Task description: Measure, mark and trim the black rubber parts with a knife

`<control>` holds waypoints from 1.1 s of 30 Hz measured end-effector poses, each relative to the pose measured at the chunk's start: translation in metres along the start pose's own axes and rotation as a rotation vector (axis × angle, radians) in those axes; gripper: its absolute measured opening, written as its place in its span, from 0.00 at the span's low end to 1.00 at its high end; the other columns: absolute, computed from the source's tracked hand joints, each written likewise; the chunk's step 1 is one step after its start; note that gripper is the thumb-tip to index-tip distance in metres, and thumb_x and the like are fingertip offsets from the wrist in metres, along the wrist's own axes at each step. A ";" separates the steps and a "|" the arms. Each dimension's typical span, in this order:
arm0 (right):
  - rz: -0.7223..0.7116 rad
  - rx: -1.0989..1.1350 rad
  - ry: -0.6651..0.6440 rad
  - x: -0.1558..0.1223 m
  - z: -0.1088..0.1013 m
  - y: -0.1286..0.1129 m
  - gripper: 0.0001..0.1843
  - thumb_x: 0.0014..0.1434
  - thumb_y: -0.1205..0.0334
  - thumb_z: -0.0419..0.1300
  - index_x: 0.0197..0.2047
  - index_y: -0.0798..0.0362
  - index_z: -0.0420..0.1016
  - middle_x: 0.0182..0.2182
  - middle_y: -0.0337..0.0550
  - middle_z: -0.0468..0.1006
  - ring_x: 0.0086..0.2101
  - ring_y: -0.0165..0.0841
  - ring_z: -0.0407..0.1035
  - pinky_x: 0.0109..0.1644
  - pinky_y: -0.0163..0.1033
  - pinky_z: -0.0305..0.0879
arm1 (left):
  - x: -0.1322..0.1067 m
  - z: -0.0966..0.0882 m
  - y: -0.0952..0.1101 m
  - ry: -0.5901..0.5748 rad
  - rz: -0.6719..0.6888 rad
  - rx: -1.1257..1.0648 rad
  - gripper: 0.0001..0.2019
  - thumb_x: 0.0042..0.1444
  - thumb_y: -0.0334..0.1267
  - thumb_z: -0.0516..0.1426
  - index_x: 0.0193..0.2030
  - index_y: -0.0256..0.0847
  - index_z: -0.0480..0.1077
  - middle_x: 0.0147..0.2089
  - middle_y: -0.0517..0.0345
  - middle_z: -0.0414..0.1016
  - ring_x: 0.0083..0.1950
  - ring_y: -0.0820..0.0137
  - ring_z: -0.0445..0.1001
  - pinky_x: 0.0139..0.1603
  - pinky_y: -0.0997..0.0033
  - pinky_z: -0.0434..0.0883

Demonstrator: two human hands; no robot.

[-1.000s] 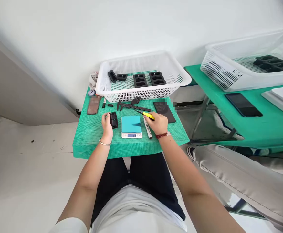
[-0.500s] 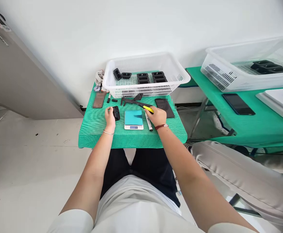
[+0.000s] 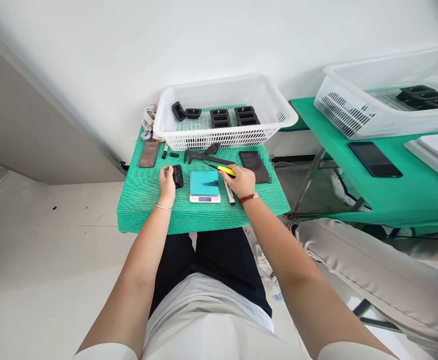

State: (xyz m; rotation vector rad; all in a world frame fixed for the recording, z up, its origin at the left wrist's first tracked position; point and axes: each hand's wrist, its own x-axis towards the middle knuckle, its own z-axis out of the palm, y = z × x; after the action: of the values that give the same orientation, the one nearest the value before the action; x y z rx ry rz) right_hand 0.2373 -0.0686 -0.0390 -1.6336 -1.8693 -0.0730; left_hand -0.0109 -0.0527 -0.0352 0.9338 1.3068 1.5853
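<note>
My left hand [image 3: 167, 184] is closed on the edge of a black molded plastic part [image 3: 178, 176] with a recessed face, left of a small digital scale [image 3: 205, 187]. Fingers wrapped, my right hand [image 3: 242, 181] grips a yellow-handled knife [image 3: 226, 171]. The knife's thin dark tip points left, above the scale's back edge. Behind it lies a black caliper [image 3: 207, 157]. A white marker [image 3: 230, 194] rests under my right hand, beside the scale, whose teal platform bears a dark shadow or reflection.
A white plastic basket [image 3: 219, 135] with several black parts stands at the back. A phone [image 3: 149, 154], a black marker cap [image 3: 174, 154] and a dark flat object [image 3: 254, 167] lie on the green cloth [image 3: 144, 210]. At right, a second table holds another basket [image 3: 354, 112] and a phone [image 3: 375, 159]; a person's leg [image 3: 354, 255] is near.
The view has shifted slightly. My right hand has brought the knife a little to the left, its tip now extending over the back of the scale. My left hand keeps the black part.
</note>
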 end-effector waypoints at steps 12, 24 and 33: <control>0.002 0.049 -0.004 -0.001 -0.003 -0.001 0.25 0.59 0.43 0.53 0.39 0.57 0.77 0.25 0.48 0.78 0.25 0.33 0.69 0.27 0.36 0.55 | 0.001 0.000 -0.001 -0.020 0.012 0.028 0.22 0.50 0.59 0.58 0.39 0.41 0.66 0.34 0.58 0.68 0.28 0.74 0.68 0.22 0.76 0.65; -0.104 0.069 0.007 -0.008 -0.007 0.001 0.22 0.58 0.43 0.55 0.31 0.55 0.76 0.20 0.44 0.75 0.22 0.30 0.66 0.26 0.35 0.53 | -0.005 -0.002 0.010 -0.114 -0.010 -0.019 0.14 0.53 0.49 0.57 0.39 0.41 0.71 0.35 0.57 0.70 0.29 0.73 0.69 0.23 0.77 0.65; -0.433 0.000 -0.017 0.060 -0.007 -0.005 0.23 0.59 0.43 0.55 0.30 0.54 0.76 0.17 0.39 0.72 0.20 0.27 0.60 0.25 0.35 0.48 | 0.044 0.054 0.007 -0.124 0.009 -0.041 0.11 0.54 0.46 0.57 0.37 0.41 0.71 0.35 0.56 0.71 0.32 0.71 0.70 0.27 0.75 0.67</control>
State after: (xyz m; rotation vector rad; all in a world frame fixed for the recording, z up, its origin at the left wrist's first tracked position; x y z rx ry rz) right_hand 0.2345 -0.0208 -0.0019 -1.2061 -2.2046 -0.2420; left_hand 0.0224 0.0064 -0.0179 0.9979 1.1812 1.5305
